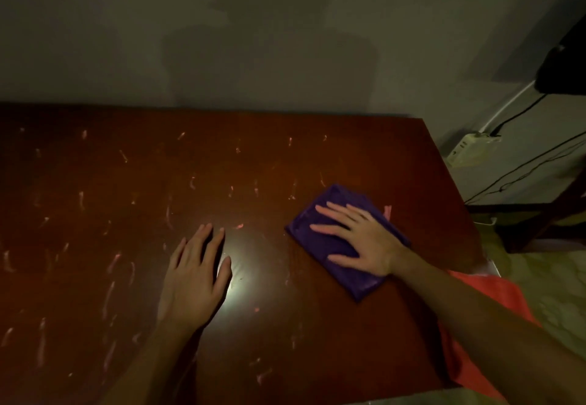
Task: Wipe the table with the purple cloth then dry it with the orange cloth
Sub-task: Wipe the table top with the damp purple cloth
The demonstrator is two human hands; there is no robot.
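A dark reddish-brown wooden table (126, 166) fills the view, streaked with several pale pink marks. A folded purple cloth (333, 205) lies on its right half. My right hand (358, 236) presses flat on the cloth with fingers spread and straight. My left hand (196, 271) rests flat on the bare tabletop to the left of the cloth, fingers straight, holding nothing. An orange cloth (494, 296) lies at the table's right front edge, partly hidden under my right forearm.
A grey wall rises behind the table's far edge. Right of the table a white power strip (472, 147) with black cables hangs on the wall, with a dark wooden furniture frame (545, 214) below it. A dark object (564, 68) sits top right. Pale tiled floor shows at right.
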